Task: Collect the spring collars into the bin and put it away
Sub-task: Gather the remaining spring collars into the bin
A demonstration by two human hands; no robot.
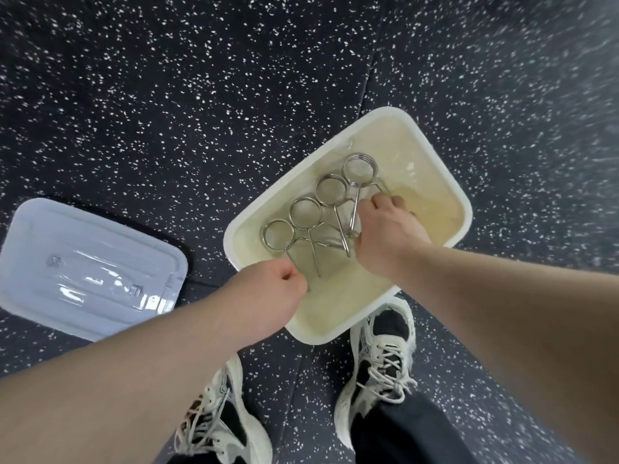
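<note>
A cream plastic bin (432, 152) sits on the speckled floor ahead of my feet. Several metal spring collars hang over its inside, their rings in a row. My left hand (268, 289) is shut on the handles of the nearer collars (291, 222) at the bin's near-left rim. My right hand (388, 236) is shut on the handles of the farther collars (345, 179) above the bin's middle. Whether the collars touch the bin's bottom cannot be told.
A translucent bluish lid (83, 266) lies flat on the floor to the left of the bin. My two shoes (382, 360) stand just behind the bin. Dark speckled rubber flooring (201, 95) stretches all around.
</note>
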